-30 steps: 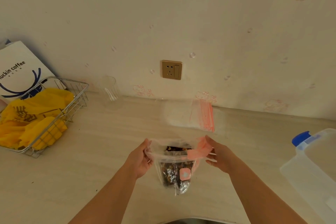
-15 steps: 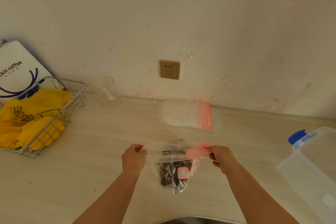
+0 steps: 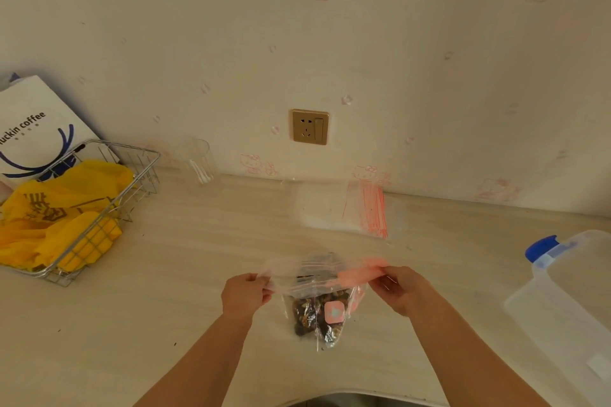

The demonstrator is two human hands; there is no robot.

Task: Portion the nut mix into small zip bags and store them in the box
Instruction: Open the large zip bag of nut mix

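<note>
Bare countertop (image 3: 185,274) lies open between the wire basket (image 3: 99,208) at the far left and the zip bag of nut mix (image 3: 319,301) held up at the middle, wide enough for a hand to pass. Behind the bag, a stack of empty zip bags (image 3: 347,208) lies flat near the wall, low and no bar to a hand above it. A clear plastic cup (image 3: 196,160) stands against the wall just right of the basket. To the right, open counter runs from the right hand (image 3: 400,287) to the clear plastic box (image 3: 562,301) with a blue latch (image 3: 540,246), which blocks the right edge. The left hand (image 3: 244,294) and both forearms fill the near middle.
</note>
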